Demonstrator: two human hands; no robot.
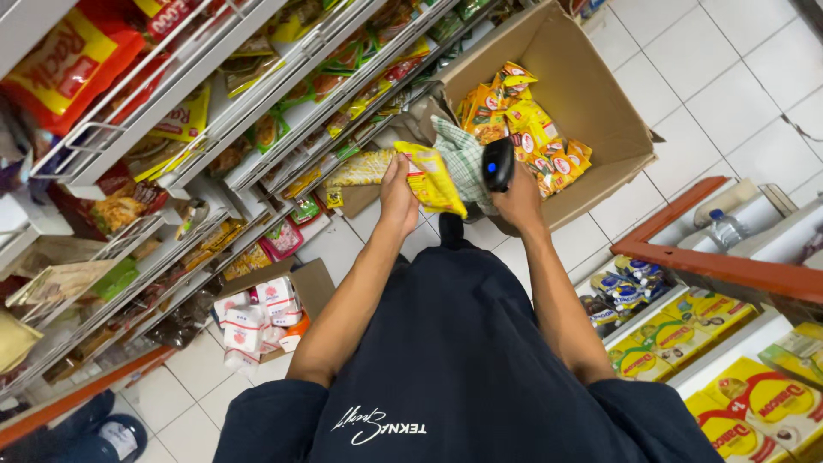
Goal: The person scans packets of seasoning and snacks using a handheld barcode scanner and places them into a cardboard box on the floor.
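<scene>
Shop aisle: left hand [398, 199] gripping yellow packet [434, 178]

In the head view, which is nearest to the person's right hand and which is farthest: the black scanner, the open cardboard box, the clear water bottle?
From the right hand:
1. Black scanner, in its grip.
2. Open cardboard box of yellow packets, just above on the floor.
3. Clear water bottle, far to the right on the shelf.

Open cardboard box [591, 94] sits on the floor ahead, packets [523, 120] piled in it; left hand [397, 199] with a packet [433, 178] and right hand [519, 201] with a scanner [497, 165] are just before it. Shelf racks [214, 129] run along the left, a smaller box of packs [257, 317] on the floor beneath them. Low shelf of boxed goods [737, 377] stands right.
</scene>
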